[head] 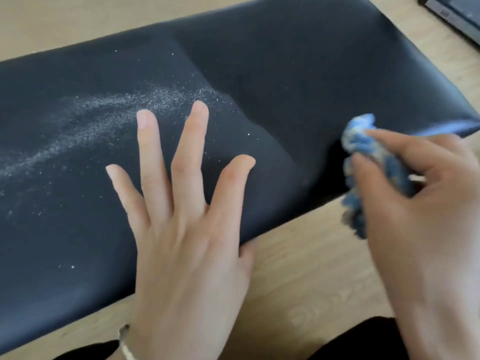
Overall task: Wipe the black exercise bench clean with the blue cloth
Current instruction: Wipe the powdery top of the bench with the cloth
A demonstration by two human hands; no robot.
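Note:
The black exercise bench [298, 81] fills most of the head view, running from lower left to upper right. A streak of white powder [109, 113] lies across its left half. My left hand [181, 229] presses flat on the padding with its fingers spread straight, the thumb over the near edge. My right hand [420, 209] grips the bunched blue cloth [363, 157] between thumb and fingers. The cloth hangs at the bench's near edge toward its right end, to the right of the powder.
A light wooden floor [306, 276] shows in front of and behind the bench. A dark flat object [454, 14] lies at the top right corner. Dark clothing [358, 341] shows at the bottom edge.

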